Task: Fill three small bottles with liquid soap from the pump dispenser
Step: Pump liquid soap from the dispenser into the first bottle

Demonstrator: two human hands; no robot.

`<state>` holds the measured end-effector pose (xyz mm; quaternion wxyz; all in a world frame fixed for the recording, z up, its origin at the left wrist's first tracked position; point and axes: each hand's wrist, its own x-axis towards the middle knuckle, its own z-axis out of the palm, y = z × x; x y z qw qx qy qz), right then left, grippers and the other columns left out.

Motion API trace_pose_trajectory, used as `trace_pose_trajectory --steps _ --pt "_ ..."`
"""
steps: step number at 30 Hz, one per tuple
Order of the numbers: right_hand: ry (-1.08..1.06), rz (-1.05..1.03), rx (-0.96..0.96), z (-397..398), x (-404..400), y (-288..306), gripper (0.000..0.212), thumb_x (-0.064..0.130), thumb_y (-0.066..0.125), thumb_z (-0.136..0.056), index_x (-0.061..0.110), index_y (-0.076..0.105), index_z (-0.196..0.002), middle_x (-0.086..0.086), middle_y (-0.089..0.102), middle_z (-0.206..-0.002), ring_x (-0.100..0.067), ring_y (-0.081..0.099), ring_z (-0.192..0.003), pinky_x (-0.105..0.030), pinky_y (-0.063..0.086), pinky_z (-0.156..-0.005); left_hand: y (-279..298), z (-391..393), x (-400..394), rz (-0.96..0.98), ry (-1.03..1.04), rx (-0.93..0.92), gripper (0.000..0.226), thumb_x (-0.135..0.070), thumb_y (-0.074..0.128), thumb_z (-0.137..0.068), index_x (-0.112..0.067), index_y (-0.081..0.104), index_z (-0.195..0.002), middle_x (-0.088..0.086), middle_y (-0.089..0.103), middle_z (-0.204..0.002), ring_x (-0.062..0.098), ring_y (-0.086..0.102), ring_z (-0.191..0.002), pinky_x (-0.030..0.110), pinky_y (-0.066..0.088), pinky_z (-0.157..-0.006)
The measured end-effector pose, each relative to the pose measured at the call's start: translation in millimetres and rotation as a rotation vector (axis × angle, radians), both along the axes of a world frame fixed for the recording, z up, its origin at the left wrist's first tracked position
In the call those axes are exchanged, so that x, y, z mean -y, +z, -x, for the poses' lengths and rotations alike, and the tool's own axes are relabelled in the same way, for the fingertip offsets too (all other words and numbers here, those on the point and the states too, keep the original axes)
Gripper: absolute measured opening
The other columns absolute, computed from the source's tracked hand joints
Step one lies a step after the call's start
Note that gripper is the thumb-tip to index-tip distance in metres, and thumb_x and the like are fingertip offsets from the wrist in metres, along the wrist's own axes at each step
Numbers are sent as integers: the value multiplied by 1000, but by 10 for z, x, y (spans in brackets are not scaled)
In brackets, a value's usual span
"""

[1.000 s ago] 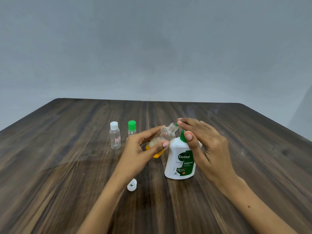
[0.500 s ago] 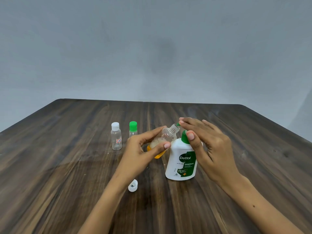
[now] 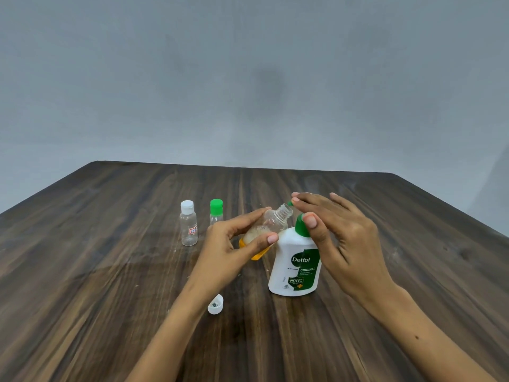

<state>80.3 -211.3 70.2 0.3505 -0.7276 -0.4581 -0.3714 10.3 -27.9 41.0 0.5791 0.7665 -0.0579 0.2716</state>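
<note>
The left hand grips a small open bottle between thumb and fingers, tilted so its threaded mouth points toward 1 o'clock, close to the green pump spout. Orange soap and foam sit in its lower end. The right hand lies over the pump head of the white soap dispenser, fingers straight and slightly spread, thumb against the green collar. The dispenser stands upright on the wooden table. At 10 o'clock from the dispenser stand two capped bottles, well apart from it: a white-capped bottle and a green-capped bottle. A loose white cap lies at 8 o'clock, near the left wrist.
</note>
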Motion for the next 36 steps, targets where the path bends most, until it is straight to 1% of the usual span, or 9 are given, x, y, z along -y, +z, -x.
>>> trace_pose_trajectory --steps 4,9,15,18,21,26,31,36 --pt "9 -35 -19 8 -13 -39 56 49 30 -102 13 72 -111 3 69 -117 -11 63 -112 -45 48 -98 -4 5 4 2 5 -4 54 -38 72 -73 -22 65 -124 -11 70 -119 0 63 -112 24 51 -98" --pt "18 -8 -23 -10 5 -40 57 50 28 -103 13 68 -118 4 64 -126 -8 56 -122 -44 42 -105 2 4 5 2 0 1 52 -36 72 -73 -23 65 -123 -11 69 -119 0 63 -111 22 51 -97" --pt "42 -90 -58 -12 -31 -45 57 50 30 -102 14 73 -107 4 69 -115 -9 63 -111 -45 47 -98 -6 -3 1 -6 1 5 52 -36 72 -75 -21 65 -124 -10 70 -119 1 63 -112 22 51 -96" --pt "20 -49 -27 -10 -25 -26 56 49 29 -103 13 72 -111 5 67 -119 -9 61 -115 -45 46 -100 -8 -7 3 -8 2 10 53 -35 72 -75 -19 65 -125 -10 70 -119 1 63 -113 22 51 -97" --pt "-3 -3 0 -10 -5 -42 56 48 29 -103 12 69 -117 3 65 -125 -9 58 -120 -44 43 -104 -8 -3 5 3 -5 18 52 -35 72 -74 -20 66 -123 -11 71 -117 0 63 -112 20 50 -95" --pt "11 -22 -25 -6 1 -95 55 47 30 -103 13 70 -116 3 66 -123 -9 58 -119 -45 45 -102 -5 -4 11 0 -7 15 52 -36 71 -74 -20 65 -124 -12 70 -117 -1 63 -112 18 50 -94" --pt "0 3 -16 10 2 -55 56 49 28 -103 13 68 -119 4 63 -127 -8 56 -122 -42 42 -105 -3 1 14 -2 -3 20 50 -36 72 -73 -23 66 -122 -14 70 -116 -2 63 -110 15 49 -92" --pt "16 -53 -31 1 -22 -86 47 42 35 -102 13 70 -113 6 65 -120 -9 60 -117 -46 48 -99 -10 -9 10 6 -8 21 51 -33 72 -75 -19 66 -123 -11 71 -117 -1 63 -111 15 49 -92"
